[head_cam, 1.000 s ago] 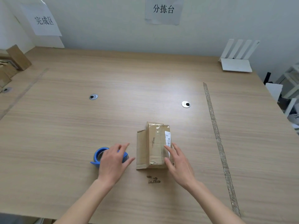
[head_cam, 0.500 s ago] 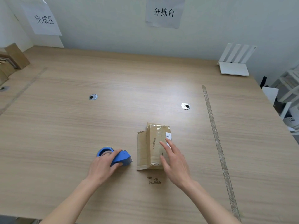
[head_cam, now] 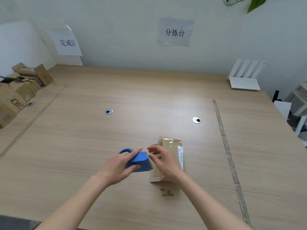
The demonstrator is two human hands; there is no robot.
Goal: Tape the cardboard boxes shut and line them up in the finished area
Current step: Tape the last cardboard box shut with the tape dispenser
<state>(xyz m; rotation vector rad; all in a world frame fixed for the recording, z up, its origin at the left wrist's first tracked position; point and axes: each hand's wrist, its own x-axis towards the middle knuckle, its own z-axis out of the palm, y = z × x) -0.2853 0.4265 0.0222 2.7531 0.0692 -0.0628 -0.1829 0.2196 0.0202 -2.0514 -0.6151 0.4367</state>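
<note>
A small brown cardboard box point(head_cam: 172, 146) with a white barcode label lies on the wooden table point(head_cam: 149, 100) in front of me. My left hand point(head_cam: 119, 165) grips a blue tape dispenser point(head_cam: 137, 161) just left of the box, its cutter end against the box's left side. My right hand point(head_cam: 163, 161) hovers over the box with its fingers loosely curled toward the dispenser's front; whether they touch tape I cannot tell. The hand hides the box's middle.
Several brown cardboard boxes point(head_cam: 20, 87) stand at the far left behind a tape line point(head_cam: 33, 120), under a paper sign point(head_cam: 67, 43). Another tape line point(head_cam: 227, 146) runs down the right side. A white router point(head_cam: 245, 77) sits at the back right. Two cable grommets point(head_cam: 196, 120) dot the table.
My left hand has taken hold of the tape dispenser and brought it right to the box. My right hand left the box's right side and moved over it toward the dispenser. The view tilted up.
</note>
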